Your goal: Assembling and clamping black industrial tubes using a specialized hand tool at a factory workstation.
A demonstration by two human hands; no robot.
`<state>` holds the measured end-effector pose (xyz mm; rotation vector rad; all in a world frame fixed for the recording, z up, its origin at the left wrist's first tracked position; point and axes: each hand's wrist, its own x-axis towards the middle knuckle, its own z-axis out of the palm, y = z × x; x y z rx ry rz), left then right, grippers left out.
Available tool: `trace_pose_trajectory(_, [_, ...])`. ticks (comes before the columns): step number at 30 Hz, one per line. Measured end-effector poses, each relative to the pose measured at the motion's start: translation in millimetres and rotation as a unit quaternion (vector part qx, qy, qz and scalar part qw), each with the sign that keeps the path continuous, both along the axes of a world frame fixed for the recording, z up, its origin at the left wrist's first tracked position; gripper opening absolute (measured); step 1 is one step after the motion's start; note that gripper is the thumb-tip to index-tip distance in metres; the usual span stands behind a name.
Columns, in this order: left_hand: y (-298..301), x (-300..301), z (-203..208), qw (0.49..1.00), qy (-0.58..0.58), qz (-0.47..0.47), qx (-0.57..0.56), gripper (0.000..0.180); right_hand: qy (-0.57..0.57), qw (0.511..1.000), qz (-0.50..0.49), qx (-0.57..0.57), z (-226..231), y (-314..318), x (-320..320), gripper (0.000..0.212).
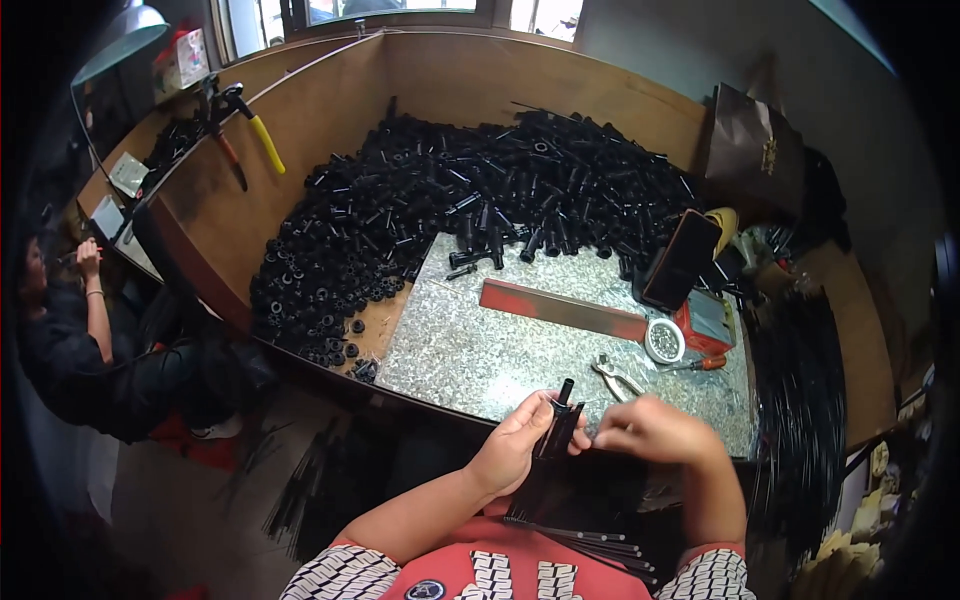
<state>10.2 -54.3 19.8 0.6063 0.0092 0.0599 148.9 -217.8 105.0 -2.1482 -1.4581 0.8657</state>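
Both forearms bent inward, left hand (520,440) and right hand (650,432) each closed in a grip.

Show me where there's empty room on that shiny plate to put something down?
The plate is barest in its near-left part, between the red bar and the front edge. A smaller free strip lies between the bar and the black parts. It is crowded at the back under that pile, and on the right around the pliers, round tin and red box.
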Motion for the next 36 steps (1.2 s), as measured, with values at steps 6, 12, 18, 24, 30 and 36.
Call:
trace_pose_trajectory(6, [7.6, 9.5, -4.2, 0.998, -0.015, -0.021, 0.05, 0.042, -0.141, 0.964, -0.119, 0.193, -2.6, 83.9, 88.2, 0.017])
trace_pose_trajectory(12, [0.1, 13.0, -3.7, 0.998, 0.0, -0.011, 0.057, 0.042, -0.182, 0.963, -0.111, 0.167, -52.0, 178.0, 127.0, 0.025])
trace_pose_trajectory(18, [0.8, 14.5, -5.3, 0.999, 0.014, -0.002, 0.05, 0.041, -0.403, 0.908, -0.115, 0.015, -59.5, 196.4, 125.2, 0.024])
trace_pose_trajectory(24, [3.1, 14.5, -4.5, 0.997, 0.013, -0.002, 0.073, 0.042, -0.364, 0.912, -0.183, 0.035, -32.1, 145.8, 118.3, 0.023])
trace_pose_trajectory(30, [-0.8, 15.0, -3.3, 0.997, 0.013, -0.003, 0.082, 0.042, 0.337, 0.884, -0.21, 0.248, -0.9, 82.1, 65.2, 0.054])
trace_pose_trajectory(36, [-6.7, 13.8, -1.5, 0.994, 0.007, 0.012, 0.106, 0.041, 0.381, 0.869, -0.171, 0.268, 7.6, 49.8, 22.0, 0.056])
